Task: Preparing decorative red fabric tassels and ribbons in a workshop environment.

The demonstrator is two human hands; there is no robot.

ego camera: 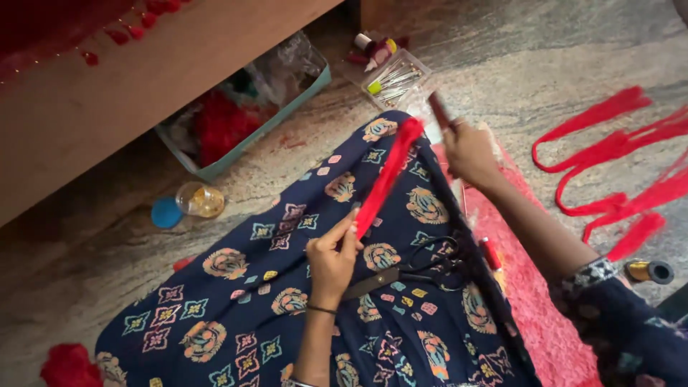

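The red strip [387, 175] is stretched on a slant across the lap: the left hand [331, 259] pinches its near, lower end, and the right hand [469, 152] is closed on something red at the far end. Black scissors [412, 271] lie on the lap just right of the left hand, nearer to it.

Soft daylight, dim under the bench; right hand [469, 152] motion-blurred — slightly grainy

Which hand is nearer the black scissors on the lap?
Left. The left hand sits right beside the black scissors, pinching the red strip. The right hand is raised well above them, farther away.
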